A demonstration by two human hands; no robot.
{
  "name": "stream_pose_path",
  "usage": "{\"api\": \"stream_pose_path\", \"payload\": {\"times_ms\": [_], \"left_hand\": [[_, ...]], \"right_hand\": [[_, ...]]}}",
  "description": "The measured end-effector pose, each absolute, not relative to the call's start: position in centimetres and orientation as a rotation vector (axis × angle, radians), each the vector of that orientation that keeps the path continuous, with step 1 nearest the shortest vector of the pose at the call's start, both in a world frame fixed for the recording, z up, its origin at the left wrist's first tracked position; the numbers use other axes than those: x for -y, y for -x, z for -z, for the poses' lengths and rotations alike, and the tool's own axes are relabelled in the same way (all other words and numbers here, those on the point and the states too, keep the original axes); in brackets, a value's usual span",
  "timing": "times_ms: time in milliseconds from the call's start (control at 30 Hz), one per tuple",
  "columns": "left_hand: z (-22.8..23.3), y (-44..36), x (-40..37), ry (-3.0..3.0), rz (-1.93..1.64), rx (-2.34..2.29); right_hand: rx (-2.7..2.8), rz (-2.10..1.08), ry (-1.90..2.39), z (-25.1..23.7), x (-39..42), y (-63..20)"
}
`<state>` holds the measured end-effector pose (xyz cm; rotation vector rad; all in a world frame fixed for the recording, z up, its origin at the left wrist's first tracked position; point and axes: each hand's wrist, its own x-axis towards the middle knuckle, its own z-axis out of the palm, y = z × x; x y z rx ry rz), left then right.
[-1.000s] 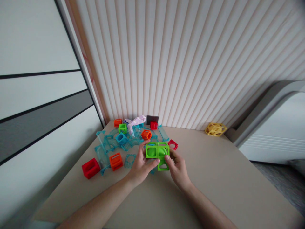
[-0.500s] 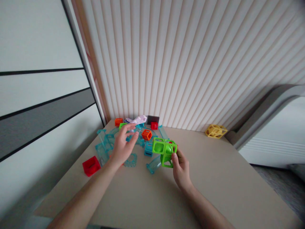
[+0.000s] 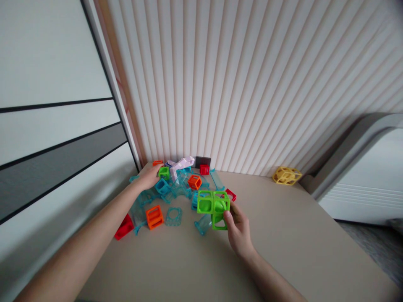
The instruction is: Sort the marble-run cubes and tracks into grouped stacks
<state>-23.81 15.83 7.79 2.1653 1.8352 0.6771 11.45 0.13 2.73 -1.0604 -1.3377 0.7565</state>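
While my right hand [image 3: 238, 230] is clamped on the joined green blocks [image 3: 214, 203], just right of the lower centre, my left hand [image 3: 149, 178] is at the single green block [image 3: 163, 173], left of centre in the frame. That block lies immediately right of my left fingertips, which appear to touch its near-left edge; whether they grip it, I cannot tell. It is a cube, with no long axis evident. From my right hand it lies well apart, toward the upper left; my left is clearly the nearer. The joined blocks form a corner: two side by side across the frame, a third below the right-hand one. A blue block [image 3: 162, 186] sits just below the single green one.
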Motion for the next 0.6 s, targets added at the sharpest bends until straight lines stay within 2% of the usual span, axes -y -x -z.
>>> {"api": "stream_pose_path", "payload": {"times_ms": [600], "left_hand": [[-5.3, 25.6, -17.2, -2.151, -0.803, -1.816]], "right_hand": [[1.398, -0.794, 1.008, -3.2, 0.1, -11.1]]}}
